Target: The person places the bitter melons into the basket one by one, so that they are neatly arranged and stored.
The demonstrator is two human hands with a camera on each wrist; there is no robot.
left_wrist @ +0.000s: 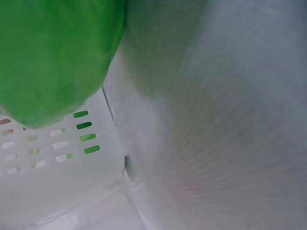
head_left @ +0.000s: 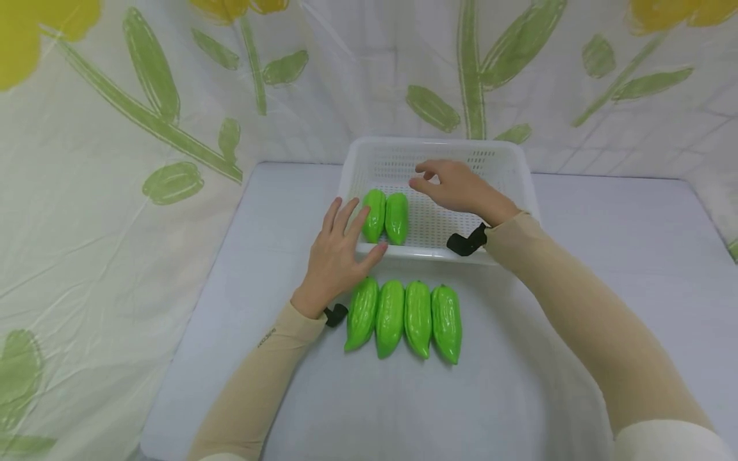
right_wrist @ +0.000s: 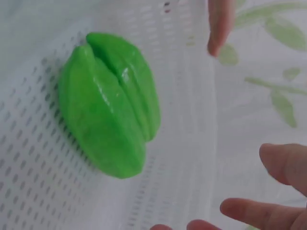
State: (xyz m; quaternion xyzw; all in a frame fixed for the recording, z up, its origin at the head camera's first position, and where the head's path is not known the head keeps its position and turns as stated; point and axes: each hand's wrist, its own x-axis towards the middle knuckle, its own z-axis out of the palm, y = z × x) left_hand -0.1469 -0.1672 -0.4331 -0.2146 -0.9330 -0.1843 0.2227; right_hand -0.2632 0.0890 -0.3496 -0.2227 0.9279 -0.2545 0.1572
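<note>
Two glossy green bitter melons (head_left: 396, 218) lie side by side at the left end of a white perforated basket (head_left: 438, 254). My left hand (head_left: 337, 259) spreads its fingers over the basket's front left corner, holding nothing. Inside the basket's outline, right of that pair, my right hand (head_left: 455, 186) hovers with loosely bent fingers and nothing between them; the right wrist view shows fingers (right_wrist: 264, 214) beside the basket. In front, a row of several more bitter melons (head_left: 390, 319) rests on the table, one partly behind my left wrist. A blurred bitter melon (left_wrist: 53, 57) fills the left wrist view's upper left.
The basket stands at the back of a table (head_left: 277, 205) with a pale cover. Behind and to the left hangs a white sheet (head_left: 346, 83) printed with green leaves and yellow flowers. Dark straps (head_left: 467, 242) sit at both wrists.
</note>
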